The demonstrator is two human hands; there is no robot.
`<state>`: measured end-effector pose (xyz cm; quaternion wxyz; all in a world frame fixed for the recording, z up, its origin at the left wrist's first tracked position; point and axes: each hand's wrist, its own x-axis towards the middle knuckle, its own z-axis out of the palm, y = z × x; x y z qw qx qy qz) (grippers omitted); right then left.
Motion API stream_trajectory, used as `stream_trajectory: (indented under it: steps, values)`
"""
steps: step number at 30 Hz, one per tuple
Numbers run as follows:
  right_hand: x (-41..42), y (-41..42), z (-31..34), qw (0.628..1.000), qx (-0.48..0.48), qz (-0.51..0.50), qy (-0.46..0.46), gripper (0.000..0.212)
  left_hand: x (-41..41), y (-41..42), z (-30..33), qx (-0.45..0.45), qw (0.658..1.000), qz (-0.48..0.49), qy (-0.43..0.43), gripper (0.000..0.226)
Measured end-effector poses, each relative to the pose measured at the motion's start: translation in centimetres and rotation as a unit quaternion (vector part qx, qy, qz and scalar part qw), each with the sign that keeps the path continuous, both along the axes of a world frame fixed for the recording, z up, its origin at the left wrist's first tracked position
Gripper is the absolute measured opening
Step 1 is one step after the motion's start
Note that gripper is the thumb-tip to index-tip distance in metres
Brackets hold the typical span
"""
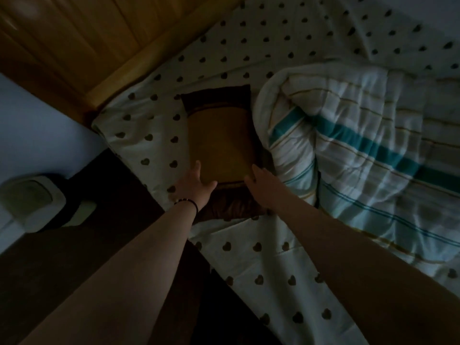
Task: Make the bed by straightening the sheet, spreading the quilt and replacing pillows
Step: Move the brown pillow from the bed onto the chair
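Item 1: pillow (220, 148), brown w/ mustard centre panel. Lies flat on sheet (261, 265) nr headboard (99, 53), far-left part of bed; prob. being squared to the bed head.

Item 2: left hand (193, 186), bracelet at wrist. Fingers straight, resting on pillow's near-left edge, thumb on near end; flat contact, not clenched – looks like nudging/aligning.

Item 3: right hand (262, 185). Fingers extended along pillow's right edge, btwn pillow and quilt; whether they curl under is not clear.

Item 4: quilt (348, 150), striped teal/white, bunched in a roll just right of pillow. Not yet spread.

Item 5: sheet, heart print, some creases nr quilt.
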<state>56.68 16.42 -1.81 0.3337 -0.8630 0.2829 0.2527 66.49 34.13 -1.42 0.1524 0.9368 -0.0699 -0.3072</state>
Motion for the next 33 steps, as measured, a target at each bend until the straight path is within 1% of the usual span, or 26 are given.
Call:
stream_trajectory:
  steps: [3, 6, 8, 10, 13, 15, 18, 20, 22, 25, 27, 30, 33]
  values:
    - [5.1, -0.7, -4.5, 0.999, 0.010, -0.016, 0.028, 0.064, 4.2, -1.5, -4.2, -0.043, 0.998, 0.025, 0.049, 0.082]
    - [9.7, -1.2, -8.8, 0.997, 0.021, -0.039, 0.058, 0.061, 8.2, -3.0, -9.1, -0.037, 0.995, 0.030, 0.090, 0.082]
    - [11.7, -1.2, -10.4, 0.996, 0.025, -0.058, 0.067, 0.062, 9.9, -3.4, -10.7, -0.030, 0.992, 0.050, 0.113, 0.083]
    - [13.3, -1.2, -11.8, 0.994, 0.012, -0.089, 0.069, 0.065, 11.3, -3.9, -12.1, -0.017, 0.992, 0.060, 0.110, 0.093]
    - [14.9, -1.6, -14.1, 0.987, -0.016, -0.135, 0.085, 0.074, 13.2, -4.1, -14.9, -0.030, 0.986, 0.104, 0.129, 0.116]
    - [15.7, -2.0, -15.6, 0.976, -0.015, -0.192, 0.104, 0.086, 14.0, -4.1, -16.9, -0.050, 0.979, 0.137, 0.144, 0.120]
    - [16.3, -3.0, -17.0, 0.947, 0.045, -0.292, 0.125, 0.097, 14.0, -4.4, -18.7, -0.092, 0.964, 0.205, 0.140, 0.126]
    - [16.3, -3.7, -17.2, 0.938, 0.081, -0.315, 0.121, 0.093, 13.9, -4.7, -19.2, -0.113, 0.949, 0.254, 0.148, 0.116]
    - [16.4, -4.0, -17.0, 0.943, 0.080, -0.306, 0.108, 0.082, 14.5, -5.0, -19.2, -0.121, 0.932, 0.301, 0.165, 0.100]
    - [16.9, -4.1, -16.0, 0.955, 0.030, -0.281, 0.095, 0.057, 15.4, -4.9, -18.8, -0.135, 0.918, 0.339, 0.152, 0.058]
    - [17.2, -3.8, -15.2, 0.963, -0.011, -0.259, 0.075, 0.037, 15.3, -4.9, -18.4, -0.155, 0.915, 0.349, 0.131, 0.038]
    - [17.1, -3.0, -13.6, 0.959, -0.023, -0.282, 0.017, 0.016, 14.9, -5.1, -16.5, -0.175, 0.910, 0.363, 0.100, 0.033]
    - [16.1, -2.1, -11.3, 0.946, -0.024, -0.324, -0.011, 0.015, 14.2, -4.8, -14.4, -0.181, 0.910, 0.364, 0.081, 0.026]
